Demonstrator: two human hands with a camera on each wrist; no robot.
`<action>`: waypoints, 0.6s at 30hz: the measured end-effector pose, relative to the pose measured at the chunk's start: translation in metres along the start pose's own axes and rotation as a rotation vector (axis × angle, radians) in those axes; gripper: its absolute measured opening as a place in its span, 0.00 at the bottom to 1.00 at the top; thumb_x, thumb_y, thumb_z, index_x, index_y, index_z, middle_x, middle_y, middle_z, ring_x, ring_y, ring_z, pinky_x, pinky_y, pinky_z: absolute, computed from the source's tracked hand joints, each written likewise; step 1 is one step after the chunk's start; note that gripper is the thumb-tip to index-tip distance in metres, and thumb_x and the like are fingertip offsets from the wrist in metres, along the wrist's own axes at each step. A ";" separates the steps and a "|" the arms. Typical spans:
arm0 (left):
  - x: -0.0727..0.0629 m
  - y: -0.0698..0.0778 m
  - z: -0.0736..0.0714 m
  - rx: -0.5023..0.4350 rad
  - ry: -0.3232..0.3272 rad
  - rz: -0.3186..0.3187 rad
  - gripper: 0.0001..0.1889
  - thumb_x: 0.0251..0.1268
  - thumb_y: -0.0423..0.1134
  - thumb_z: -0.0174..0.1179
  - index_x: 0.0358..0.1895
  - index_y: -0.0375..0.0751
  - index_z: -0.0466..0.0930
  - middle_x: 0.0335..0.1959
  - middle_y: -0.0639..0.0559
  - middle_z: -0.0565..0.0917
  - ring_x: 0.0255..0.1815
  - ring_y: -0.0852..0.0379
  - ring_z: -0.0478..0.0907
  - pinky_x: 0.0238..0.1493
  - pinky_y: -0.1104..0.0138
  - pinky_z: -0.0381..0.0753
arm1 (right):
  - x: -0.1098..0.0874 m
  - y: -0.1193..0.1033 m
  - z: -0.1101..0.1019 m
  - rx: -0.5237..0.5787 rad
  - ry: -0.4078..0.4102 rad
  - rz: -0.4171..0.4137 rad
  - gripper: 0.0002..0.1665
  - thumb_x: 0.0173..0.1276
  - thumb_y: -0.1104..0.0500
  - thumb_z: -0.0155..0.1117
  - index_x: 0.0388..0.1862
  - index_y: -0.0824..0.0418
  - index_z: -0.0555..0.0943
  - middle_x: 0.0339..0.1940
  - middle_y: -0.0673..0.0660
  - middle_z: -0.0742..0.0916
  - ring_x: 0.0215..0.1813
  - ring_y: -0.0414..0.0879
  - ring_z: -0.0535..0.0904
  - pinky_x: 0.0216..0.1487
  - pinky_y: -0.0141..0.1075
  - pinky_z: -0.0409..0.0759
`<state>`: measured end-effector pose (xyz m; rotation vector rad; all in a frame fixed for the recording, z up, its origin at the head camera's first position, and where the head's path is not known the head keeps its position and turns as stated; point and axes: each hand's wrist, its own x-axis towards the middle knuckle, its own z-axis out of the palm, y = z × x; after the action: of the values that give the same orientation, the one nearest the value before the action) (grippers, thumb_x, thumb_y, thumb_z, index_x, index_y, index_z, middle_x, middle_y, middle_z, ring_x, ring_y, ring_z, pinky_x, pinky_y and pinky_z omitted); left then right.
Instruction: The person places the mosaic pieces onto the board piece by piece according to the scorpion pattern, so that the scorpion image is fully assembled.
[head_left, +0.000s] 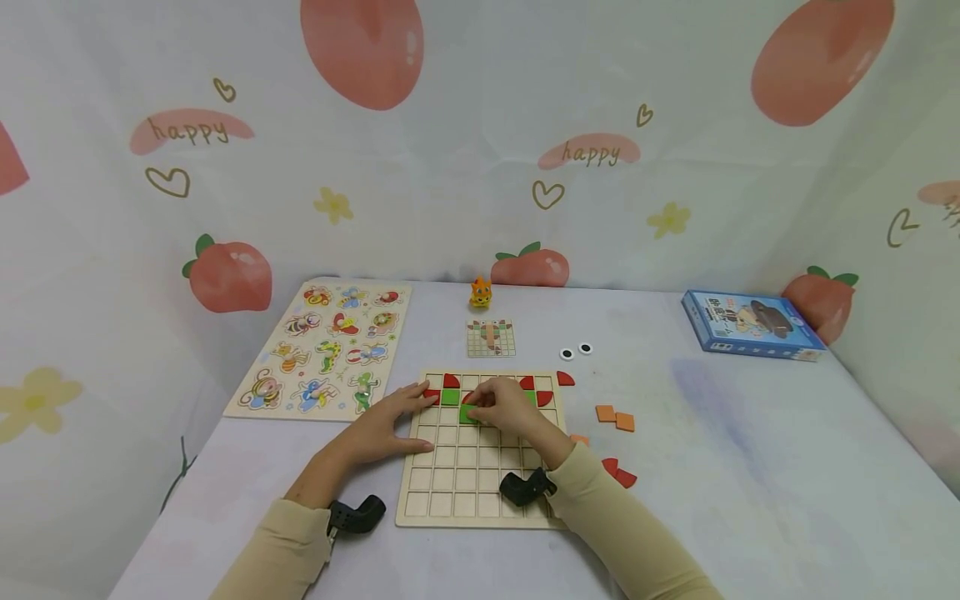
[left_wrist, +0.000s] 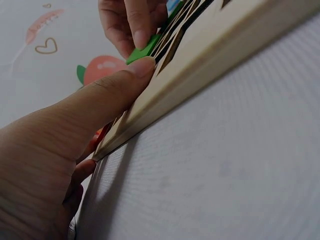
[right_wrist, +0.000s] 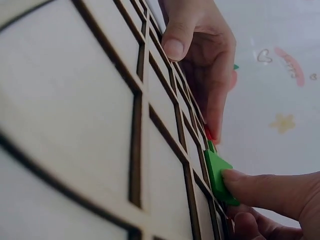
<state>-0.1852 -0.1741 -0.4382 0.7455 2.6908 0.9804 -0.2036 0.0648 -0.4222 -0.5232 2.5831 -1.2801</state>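
My right hand (head_left: 504,404) pinches a green square tile (right_wrist: 218,177) over the upper part of the wooden grid board (head_left: 442,522). In the right wrist view the tile sits slightly tilted above its cell, thumb on its face. My left hand (head_left: 382,429) rests spread along the board's left edge, thumb (left_wrist: 112,92) on the frame and fingertips by a red quarter-round piece (head_left: 431,397). Another green tile (head_left: 450,397) lies in the second row beside it. More red pieces (head_left: 544,399) and a green tile (head_left: 530,398) fill cells at the upper right, partly behind my right hand.
Right of the board lie orange squares (head_left: 625,422), red quarter-rounds (head_left: 625,477) and two black-and-white discs (head_left: 586,348). A pattern card (head_left: 491,338) and a small orange figure (head_left: 481,293) stand behind it. An insect puzzle board (head_left: 315,350) lies left, a blue box (head_left: 750,325) far right.
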 end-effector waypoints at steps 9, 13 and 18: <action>0.000 -0.001 0.000 0.005 0.002 -0.011 0.39 0.47 0.60 0.67 0.65 0.49 0.70 0.73 0.49 0.58 0.75 0.42 0.50 0.70 0.43 0.54 | 0.000 0.000 -0.001 -0.050 -0.020 -0.052 0.06 0.59 0.64 0.67 0.36 0.63 0.86 0.32 0.55 0.83 0.29 0.39 0.71 0.28 0.27 0.70; 0.000 -0.001 0.001 0.003 0.002 -0.010 0.40 0.47 0.59 0.67 0.65 0.48 0.70 0.73 0.48 0.59 0.74 0.42 0.51 0.69 0.44 0.56 | 0.000 0.000 -0.002 -0.044 -0.036 -0.033 0.06 0.59 0.64 0.66 0.36 0.62 0.86 0.33 0.55 0.83 0.31 0.40 0.73 0.30 0.28 0.72; 0.001 -0.002 0.001 0.004 0.003 -0.020 0.40 0.47 0.60 0.67 0.65 0.48 0.70 0.73 0.49 0.59 0.75 0.43 0.51 0.69 0.44 0.56 | 0.000 0.007 -0.012 0.005 -0.038 0.010 0.07 0.60 0.60 0.67 0.36 0.60 0.85 0.36 0.54 0.85 0.32 0.40 0.77 0.31 0.29 0.76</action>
<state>-0.1864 -0.1741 -0.4405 0.7172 2.6982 0.9725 -0.2093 0.0776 -0.4207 -0.5274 2.5472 -1.2609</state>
